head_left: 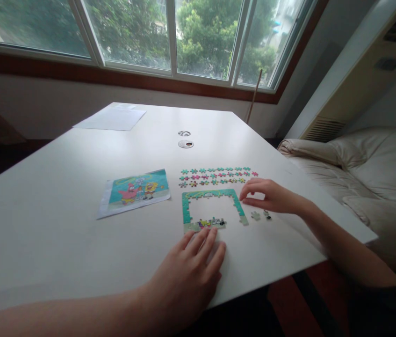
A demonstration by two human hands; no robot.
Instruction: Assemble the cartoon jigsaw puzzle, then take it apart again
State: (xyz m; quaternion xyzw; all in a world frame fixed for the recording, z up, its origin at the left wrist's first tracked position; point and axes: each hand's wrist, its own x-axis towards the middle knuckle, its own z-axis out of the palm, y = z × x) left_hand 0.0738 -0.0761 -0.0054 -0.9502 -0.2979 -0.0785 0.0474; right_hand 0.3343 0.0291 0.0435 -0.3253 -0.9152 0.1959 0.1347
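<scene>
A partly joined jigsaw puzzle (235,196) lies flat on the table, a teal and green border around a bare middle. Its bottom edge has a gap toward the right corner. My left hand (194,267) rests with fingers stretched out on the lower border, hiding part of it. At the upper right side of the border is my right hand (271,194), its thumb and index fingertips nearly together against the edge; anything between them is too small to make out. Two loose pieces, a pale puzzle piece (255,216) and a darker puzzle piece (267,215), lie below my right hand.
Several loose puzzle pieces (213,176) form three rows behind the border. A reference picture (140,191) of cartoon characters lies to the left. The white table (61,196) also carries paper sheets (111,117) and two round inserts (185,144). A sofa (369,164) stands right.
</scene>
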